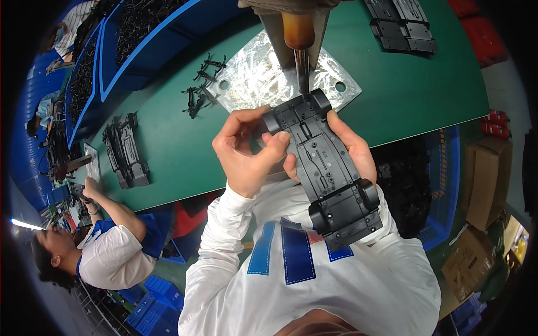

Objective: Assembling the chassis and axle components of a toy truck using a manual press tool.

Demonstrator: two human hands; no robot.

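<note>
A black plastic toy car chassis [325, 162] is held tilted between my two hands, its far end under a metal tool tip [302, 73] that comes down from a machine. My left hand [246, 148] grips the chassis on its left side, with the thumb on its upper face. Along the right edge, my right hand [354, 147] supports it with closed fingers, partly hidden behind the part. Beneath the tool lies a scuffed metal plate [252, 73] with round holes. Whether the tip touches the chassis I cannot tell.
Small black plastic parts [196, 101] lie left of the plate. More black chassis stand on the green table [426, 95] at the back right [400, 28] and left [126, 151]. Blue bins [151, 45] hold black parts. A co-worker [106, 246] sits at the left; cardboard boxes [486, 179] stand right.
</note>
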